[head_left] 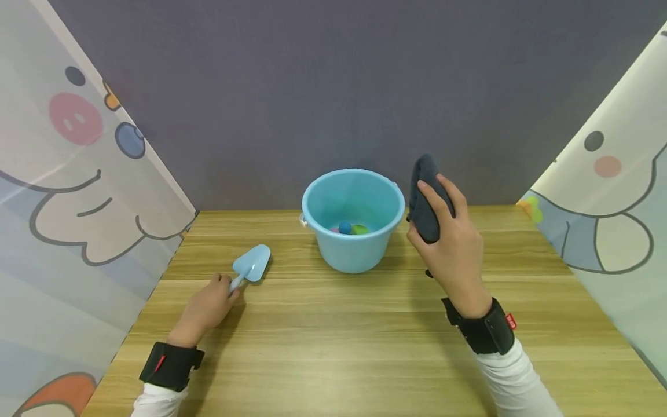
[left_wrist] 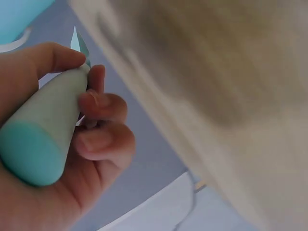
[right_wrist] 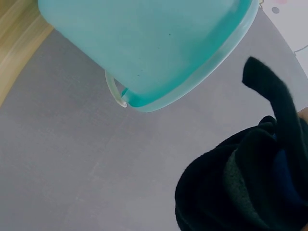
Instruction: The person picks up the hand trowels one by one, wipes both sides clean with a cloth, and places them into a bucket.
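My left hand (head_left: pixel 208 304) grips the handle of a light-blue toy shovel (head_left: pixel 252 262), low over the table at left, blade pointing away. In the left wrist view the fingers curl round its pale, teal-ended handle (left_wrist: pixel 53 110). At right, my right hand (head_left: pixel 452 249) holds a dark grey bundle of soft cloth (head_left: pixel 426 202) raised beside the bucket's rim. A loose strap (right_wrist: pixel 269 86) sticks out of the bundle in the right wrist view; its exact kind cannot be told. Between the hands stands a light-blue bucket (head_left: pixel 351 255), with a blue ball (head_left: pixel 345 227) and green and pink pieces inside.
The wooden table (head_left: pixel 323 347) ends at a grey back panel (head_left: pixel 250 116). Cartoon-printed side sheets (head_left: pixel 47 231) flank it left and right. A white bucket handle (right_wrist: pixel 114 89) hangs at the bucket's side. A small black bit (head_left: pixel 429 273) shows under the right hand.
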{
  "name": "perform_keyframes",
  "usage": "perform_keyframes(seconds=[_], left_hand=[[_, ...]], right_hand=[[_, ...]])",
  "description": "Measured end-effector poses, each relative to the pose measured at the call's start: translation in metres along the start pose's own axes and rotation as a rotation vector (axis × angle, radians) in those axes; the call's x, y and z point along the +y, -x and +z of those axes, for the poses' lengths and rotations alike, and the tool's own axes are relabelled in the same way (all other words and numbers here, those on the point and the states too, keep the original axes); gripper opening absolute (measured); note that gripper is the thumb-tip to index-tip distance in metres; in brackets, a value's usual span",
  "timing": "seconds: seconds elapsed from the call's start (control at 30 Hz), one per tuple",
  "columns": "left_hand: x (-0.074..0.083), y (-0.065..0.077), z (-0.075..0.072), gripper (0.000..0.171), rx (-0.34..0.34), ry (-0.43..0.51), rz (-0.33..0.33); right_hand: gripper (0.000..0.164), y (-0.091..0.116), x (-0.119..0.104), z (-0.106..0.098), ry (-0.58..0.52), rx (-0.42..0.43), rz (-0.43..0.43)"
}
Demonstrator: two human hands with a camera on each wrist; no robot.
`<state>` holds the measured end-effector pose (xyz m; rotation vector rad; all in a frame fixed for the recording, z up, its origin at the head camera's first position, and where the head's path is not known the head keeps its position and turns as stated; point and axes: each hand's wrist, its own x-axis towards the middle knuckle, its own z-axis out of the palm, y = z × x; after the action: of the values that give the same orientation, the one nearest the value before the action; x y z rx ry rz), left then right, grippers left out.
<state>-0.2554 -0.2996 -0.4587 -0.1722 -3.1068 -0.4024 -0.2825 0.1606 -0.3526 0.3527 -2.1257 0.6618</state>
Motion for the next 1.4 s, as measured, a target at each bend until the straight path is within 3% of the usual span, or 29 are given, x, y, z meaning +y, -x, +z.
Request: perform_keyframes(seconds=[0.2, 0.43, 0.7, 0.9, 1.17, 1.4], left_hand=[[0.026, 0.003, -0.025, 0.026, 0.1, 0.069, 0.055], [0.066, 0.003, -0.059, 0.025, 0.287, 0.032, 0.146], [0.109, -0.006, -0.087, 0.024, 0.371, -0.027, 0.219], [0.138, -0.015, -0.094, 0.024, 0.436, -0.084, 0.279], [0.183, -0.026, -0.096, 0.033, 0.606, -0.228, 0.389], [0.213, -0.033, -0.093, 0.034, 0.674, -0.258, 0.453]], right_hand=[[0.071, 0.0, -0.001, 0.0, -0.003, 0.007, -0.012], [0.071, 0.001, -0.004, -0.003, -0.006, 0.003, -0.025], [0.069, 0.001, -0.007, -0.006, -0.011, 0.009, -0.034], [0.07, 0.004, -0.014, -0.009, -0.048, 0.012, -0.047], [0.077, 0.009, -0.025, -0.008, -0.127, 0.069, -0.093], [0.076, 0.015, -0.035, -0.005, -0.17, 0.079, -0.158]])
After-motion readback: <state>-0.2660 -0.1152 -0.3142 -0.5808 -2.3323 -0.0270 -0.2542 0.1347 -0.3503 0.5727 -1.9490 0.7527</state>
